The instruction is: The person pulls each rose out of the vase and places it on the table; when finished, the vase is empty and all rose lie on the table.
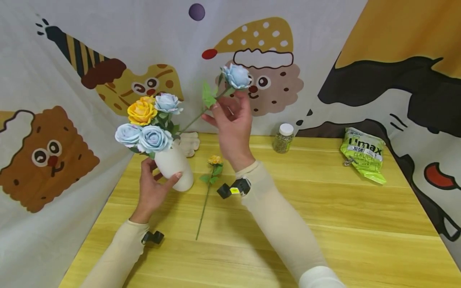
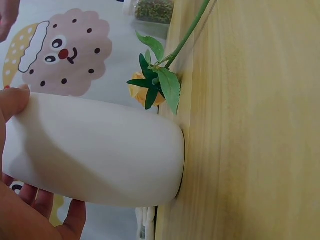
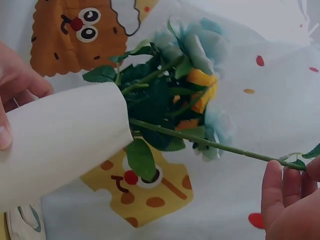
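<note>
My left hand (image 1: pixel 151 197) grips a white vase (image 1: pixel 174 167) by its side, thumb in front and fingers around the back. In the left wrist view, the vase base meets the wooden table. Several light blue roses (image 1: pixel 155 139) and a yellow rose (image 1: pixel 142 111) fill the vase mouth. Raised to the right of it, my right hand (image 1: pixel 235 130) pinches the stem of another blue rose (image 1: pixel 237 76) near its leaves. That stem (image 3: pixel 220 146) slants down, and its lower end enters the vase mouth. A small yellow flower (image 1: pixel 215 160) with a thin stem lies right of the vase.
A lidded jar (image 1: pixel 283 139) stands at the back of the table (image 1: pixel 324 208). Farther right lies a green bag (image 1: pixel 363 154). A pale, lumpy object (image 1: pixel 189 144) sits behind the vase. A cartoon-printed cloth (image 1: pixel 151 32) hangs along the table's back and sides.
</note>
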`<state>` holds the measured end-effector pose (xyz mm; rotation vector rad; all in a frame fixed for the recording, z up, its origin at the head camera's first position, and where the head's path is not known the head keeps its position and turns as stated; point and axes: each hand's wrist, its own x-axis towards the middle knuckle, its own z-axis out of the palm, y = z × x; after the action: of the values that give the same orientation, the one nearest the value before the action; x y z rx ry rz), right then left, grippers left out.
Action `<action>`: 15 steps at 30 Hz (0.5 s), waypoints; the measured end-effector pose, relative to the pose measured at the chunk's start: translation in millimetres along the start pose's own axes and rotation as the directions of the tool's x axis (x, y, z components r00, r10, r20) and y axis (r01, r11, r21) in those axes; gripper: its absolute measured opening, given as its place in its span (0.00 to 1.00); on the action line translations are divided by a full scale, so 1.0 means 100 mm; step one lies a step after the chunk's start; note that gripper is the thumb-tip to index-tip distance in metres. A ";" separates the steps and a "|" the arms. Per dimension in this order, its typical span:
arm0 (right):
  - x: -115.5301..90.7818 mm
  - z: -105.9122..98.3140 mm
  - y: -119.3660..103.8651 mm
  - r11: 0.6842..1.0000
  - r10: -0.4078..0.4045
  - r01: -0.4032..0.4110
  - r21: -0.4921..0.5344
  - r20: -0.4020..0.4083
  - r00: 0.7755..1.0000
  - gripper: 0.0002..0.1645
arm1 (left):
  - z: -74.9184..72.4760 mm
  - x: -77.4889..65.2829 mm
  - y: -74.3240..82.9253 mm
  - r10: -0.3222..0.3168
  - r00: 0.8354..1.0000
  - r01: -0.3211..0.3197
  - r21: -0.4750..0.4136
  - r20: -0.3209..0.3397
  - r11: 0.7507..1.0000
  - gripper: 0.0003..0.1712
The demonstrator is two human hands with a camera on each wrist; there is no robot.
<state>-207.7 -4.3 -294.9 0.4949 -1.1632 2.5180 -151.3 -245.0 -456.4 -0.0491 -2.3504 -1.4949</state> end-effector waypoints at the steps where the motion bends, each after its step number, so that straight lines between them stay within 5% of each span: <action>1: 0.00 -0.02 0.00 1.000 -0.005 0.005 0.012 -0.017 1.000 0.26 | 0.00 0.00 0.00 -0.002 1.000 0.002 0.001 -0.001 1.000 0.50; 15: -0.01 -0.48 0.01 0.993 -0.012 0.033 0.112 -0.186 0.982 0.23 | 0.00 0.00 0.00 -0.012 1.000 0.012 -0.006 0.008 1.000 0.50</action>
<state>-215.3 31.9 -325.7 0.2917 -0.9444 2.5577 -151.1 -245.2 -455.8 -0.0432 -2.3564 -1.5101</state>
